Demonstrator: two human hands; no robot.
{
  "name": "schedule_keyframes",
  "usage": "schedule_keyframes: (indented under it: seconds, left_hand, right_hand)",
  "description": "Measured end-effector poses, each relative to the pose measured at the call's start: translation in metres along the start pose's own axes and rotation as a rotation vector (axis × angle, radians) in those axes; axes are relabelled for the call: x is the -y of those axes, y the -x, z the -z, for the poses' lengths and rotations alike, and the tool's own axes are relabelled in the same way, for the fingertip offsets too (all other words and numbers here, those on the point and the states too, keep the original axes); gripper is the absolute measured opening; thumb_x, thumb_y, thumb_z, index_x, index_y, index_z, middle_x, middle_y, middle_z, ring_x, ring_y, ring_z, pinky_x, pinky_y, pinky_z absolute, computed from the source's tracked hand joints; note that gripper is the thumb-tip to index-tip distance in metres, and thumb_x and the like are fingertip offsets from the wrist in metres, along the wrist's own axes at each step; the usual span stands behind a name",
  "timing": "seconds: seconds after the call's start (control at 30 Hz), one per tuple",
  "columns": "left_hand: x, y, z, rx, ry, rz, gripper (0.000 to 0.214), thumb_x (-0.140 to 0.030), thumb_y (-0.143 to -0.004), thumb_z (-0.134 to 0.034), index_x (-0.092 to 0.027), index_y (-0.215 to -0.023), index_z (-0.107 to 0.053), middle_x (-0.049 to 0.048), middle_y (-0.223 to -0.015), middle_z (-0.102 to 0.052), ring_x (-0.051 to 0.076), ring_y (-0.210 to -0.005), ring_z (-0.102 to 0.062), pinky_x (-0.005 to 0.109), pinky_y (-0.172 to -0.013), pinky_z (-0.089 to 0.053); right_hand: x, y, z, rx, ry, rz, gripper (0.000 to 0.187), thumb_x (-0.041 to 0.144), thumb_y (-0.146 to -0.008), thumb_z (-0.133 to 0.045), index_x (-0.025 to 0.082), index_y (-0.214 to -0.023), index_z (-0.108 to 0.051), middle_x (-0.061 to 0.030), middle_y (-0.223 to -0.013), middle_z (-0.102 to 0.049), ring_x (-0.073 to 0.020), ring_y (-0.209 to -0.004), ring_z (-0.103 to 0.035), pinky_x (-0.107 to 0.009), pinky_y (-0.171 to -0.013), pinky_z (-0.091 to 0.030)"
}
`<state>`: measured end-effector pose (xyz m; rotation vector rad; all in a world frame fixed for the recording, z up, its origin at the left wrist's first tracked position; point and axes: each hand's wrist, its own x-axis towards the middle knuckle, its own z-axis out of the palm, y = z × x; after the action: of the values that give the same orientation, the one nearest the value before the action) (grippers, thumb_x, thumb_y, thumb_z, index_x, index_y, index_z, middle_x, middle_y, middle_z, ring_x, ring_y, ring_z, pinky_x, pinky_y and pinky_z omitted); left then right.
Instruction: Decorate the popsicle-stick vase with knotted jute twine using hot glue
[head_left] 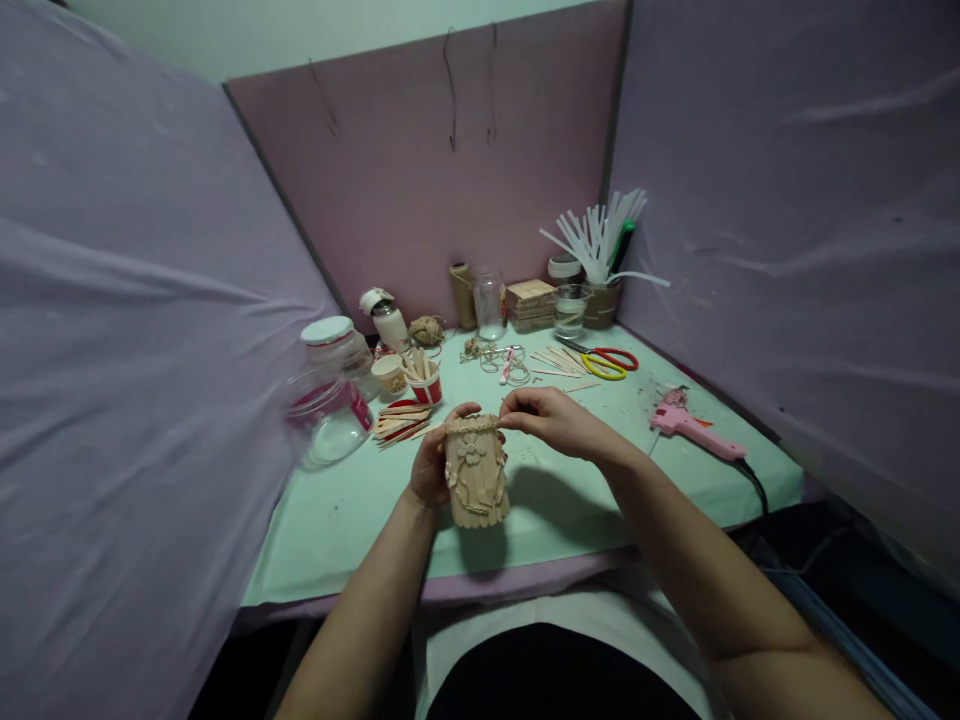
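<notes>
A pot made of wooden craft sticks [478,480] is held up over the front of the table, decorated with a flower and stems and with a braided band round its rim. My left hand [433,465] is closed around its left and far side, some of its fingers hidden behind it. At the right of the rim, my right hand [546,418] has thumb and forefinger pinched together. Whatever is between those fingertips is too small to make out. Just left of the pot lies a pile of craft sticks [401,424].
A pink glue gun [697,432] lies at the right, its cord over the edge. Scissors [604,368] and loose sticks [559,360] lie behind my right hand. An open glass jar [330,430] stands left; white glue sticks [600,245] fill a back-right pot.
</notes>
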<state>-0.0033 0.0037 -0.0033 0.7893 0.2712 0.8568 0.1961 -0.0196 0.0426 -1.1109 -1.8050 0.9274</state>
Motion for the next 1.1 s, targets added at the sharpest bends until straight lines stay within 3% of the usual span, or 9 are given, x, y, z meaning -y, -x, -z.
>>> schedule_keyframes:
  seconds: [0.3, 0.53, 0.73, 0.93, 1.1]
  left_hand:
    - [-0.002, 0.003, 0.001, 0.036, 0.048, 0.036, 0.047, -0.046, -0.068, -0.067, -0.020, -0.107, -0.057, 0.0082, -0.104, -0.065, 0.025, -0.090, -0.063, 0.042, -0.076, -0.053]
    - [-0.002, 0.003, -0.006, -0.017, 0.012, 0.006, 0.041, -0.049, -0.066, -0.064, -0.021, -0.095, -0.056, 0.0072, -0.105, -0.060, 0.022, -0.085, -0.061, 0.038, -0.070, -0.054]
    - [-0.001, 0.003, -0.002, -0.031, -0.032, 0.006, 0.043, -0.053, -0.067, -0.062, -0.022, -0.095, -0.054, 0.0075, -0.120, -0.055, 0.020, -0.085, -0.059, 0.039, -0.070, -0.052]
    - [0.002, 0.002, -0.004, -0.008, -0.036, 0.024, 0.040, -0.051, -0.069, -0.062, -0.022, -0.095, -0.055, 0.0069, -0.127, -0.053, 0.024, -0.091, -0.061, 0.044, -0.076, -0.051]
    - [0.003, 0.000, -0.006, 0.002, -0.074, -0.011, 0.038, -0.045, -0.070, -0.065, -0.021, -0.098, -0.056, 0.0072, -0.128, -0.053, 0.022, -0.088, -0.063, 0.038, -0.074, -0.052]
  right_hand:
    - [0.002, -0.003, -0.003, 0.015, -0.092, -0.061, 0.033, 0.046, -0.075, -0.064, 0.015, -0.067, -0.057, 0.0045, -0.060, -0.043, -0.0090, -0.057, -0.035, -0.024, -0.054, -0.027]
    - [0.001, -0.003, -0.007, 0.060, -0.169, -0.093, 0.025, 0.039, -0.075, -0.061, 0.014, -0.075, -0.061, 0.0039, -0.061, -0.047, -0.0092, -0.057, -0.037, -0.024, -0.054, -0.027]
    - [-0.002, -0.005, -0.015, 0.024, -0.269, -0.154, 0.027, 0.040, -0.071, -0.064, 0.014, -0.068, -0.058, 0.0048, -0.059, -0.046, -0.0082, -0.056, -0.035, -0.024, -0.054, -0.025]
    - [-0.014, -0.005, -0.022, 0.017, -0.357, -0.164, 0.028, 0.042, -0.071, -0.064, 0.015, -0.069, -0.056, 0.0057, -0.056, -0.046, -0.0080, -0.053, -0.035, -0.024, -0.053, -0.025]
    - [-0.029, -0.005, -0.021, -0.014, -0.348, -0.161, 0.032, 0.046, -0.072, -0.065, 0.015, -0.069, -0.056, 0.0056, -0.056, -0.045, -0.0082, -0.054, -0.036, -0.024, -0.053, -0.026]
